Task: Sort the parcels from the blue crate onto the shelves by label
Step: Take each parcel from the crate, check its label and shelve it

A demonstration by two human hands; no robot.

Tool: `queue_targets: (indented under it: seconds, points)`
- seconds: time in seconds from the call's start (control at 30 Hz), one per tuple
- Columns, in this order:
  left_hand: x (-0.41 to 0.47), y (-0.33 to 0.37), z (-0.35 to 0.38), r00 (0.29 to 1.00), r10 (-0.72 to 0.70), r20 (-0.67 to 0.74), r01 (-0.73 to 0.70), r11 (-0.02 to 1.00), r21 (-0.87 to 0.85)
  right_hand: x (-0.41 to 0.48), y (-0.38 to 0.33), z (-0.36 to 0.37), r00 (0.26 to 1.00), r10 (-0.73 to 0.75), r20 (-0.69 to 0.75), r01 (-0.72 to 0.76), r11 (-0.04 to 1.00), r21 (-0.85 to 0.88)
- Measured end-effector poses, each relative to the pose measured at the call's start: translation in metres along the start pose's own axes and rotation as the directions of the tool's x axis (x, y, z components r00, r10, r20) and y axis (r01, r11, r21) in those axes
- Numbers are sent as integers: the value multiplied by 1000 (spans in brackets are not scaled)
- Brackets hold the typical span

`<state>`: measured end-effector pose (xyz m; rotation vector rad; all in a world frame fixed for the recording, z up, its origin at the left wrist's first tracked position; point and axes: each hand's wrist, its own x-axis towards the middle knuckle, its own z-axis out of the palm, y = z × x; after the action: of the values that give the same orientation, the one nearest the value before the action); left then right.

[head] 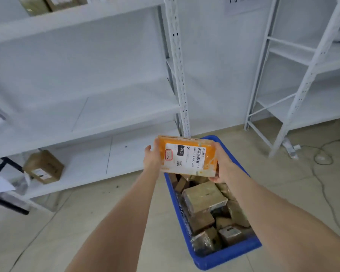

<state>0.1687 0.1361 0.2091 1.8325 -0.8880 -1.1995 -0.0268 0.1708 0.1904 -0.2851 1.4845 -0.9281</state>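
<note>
I hold an orange parcel [208,154] with a white shipping label, face up, above the far end of the blue crate [227,256]. My left hand [151,157] grips its left edge and my right hand [223,165] grips its right edge. The label carries a handwritten red-boxed mark and a black "010" patch. Several brown cardboard parcels [203,197] fill the crate on the floor below. White metal shelves [98,116] stand just beyond, to the left.
A brown box [43,166] sits on the lowest shelf at left. More boxes [53,3] rest on the top shelf. A second white rack [302,81] stands at right, with a cable [322,173] trailing over the tiled floor. A black-framed object [6,193] juts in at left.
</note>
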Motion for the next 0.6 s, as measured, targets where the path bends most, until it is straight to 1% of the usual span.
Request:
queue_targets:
  seconds: [0.07, 0.2, 0.27, 0.37, 0.43, 0.5, 0.6]
  points:
    - [-3, 14, -21, 999, -30, 42, 32, 999, -44, -10, -8, 12, 999, -37, 20, 38, 999, -33]
    - [-11, 26, -50, 992, -53, 115, 66, 992, -112, -31, -24, 31, 994, -93, 66, 96, 994, -45]
    - [-13, 33, -58, 993, -47, 111, 61, 990, -128, -37, -28, 38, 990, -107, 92, 108, 994, -11]
    - [-17, 47, -70, 999, -32, 33, 35, 991, -126, -49, -28, 49, 969, -130, 210, 114, 990, 85]
    - [-20, 52, -74, 997, -82, 10, 83, 984, -159, -48, -25, 55, 959, -182, 219, 138, 970, 201]
    - [-24, 55, -75, 988, -147, 49, 154, 961, -231, -48, -21, 61, 958, -222, 181, 167, 946, 277]
    - [-32, 57, -68, 965, -202, 165, 245, 920, -306, -55, -12, 77, 948, -199, 249, 128, 953, 274]
